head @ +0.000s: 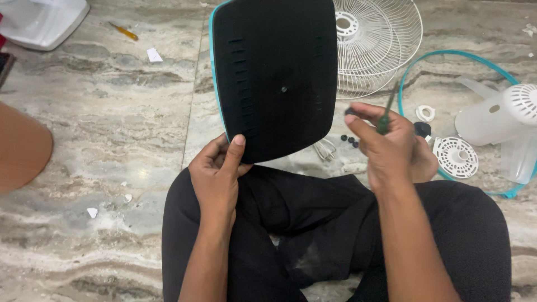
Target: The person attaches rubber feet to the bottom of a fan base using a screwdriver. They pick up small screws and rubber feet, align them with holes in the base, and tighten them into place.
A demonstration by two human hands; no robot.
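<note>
My left hand [218, 168] grips the lower left edge of a black fan base [274, 72] with a teal rim, held upright with its slotted underside facing me. A small hole sits at its centre. My right hand [386, 148] is to the right of the base and holds a green-handled screwdriver [386, 114] pointing up. Its fingertips also pinch a small dark piece, too small to identify. I sit cross-legged in black trousers on the marble floor.
A white wire fan grille [375, 45] lies behind the base. A teal ring [475, 61], a white motor housing [503, 112], a round white cap [456, 156], small black screws [349, 140] and a white plug [324, 150] lie right. A yellow screwdriver [124, 31] lies far left.
</note>
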